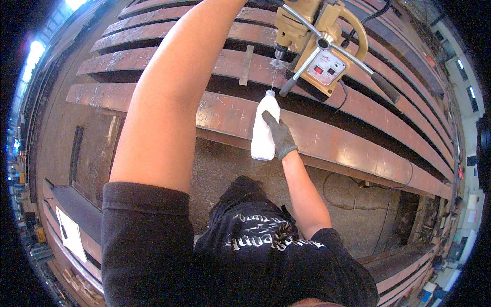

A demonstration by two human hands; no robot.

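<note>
My right hand (280, 135), in a dark grey glove, is closed around a white plastic bottle (263, 130). The bottle tilts away from me, and a thin stream of liquid runs from its cap toward the bit of a tan magnetic drill (327, 64). Metal shavings (276, 64) lie around the bit on a rusty steel beam (225, 65). My left arm reaches up past the top edge, near the dark end of one of the drill's feed levers (302, 19). That hand is almost wholly cut off, so its fingers do not show.
Several long steel beams (327, 135) lie side by side with dark gaps between them. A flat metal strip (246, 65) rests across one gap. A cable (343, 97) hangs from the drill. White sheets (71, 235) lie on a beam at lower left.
</note>
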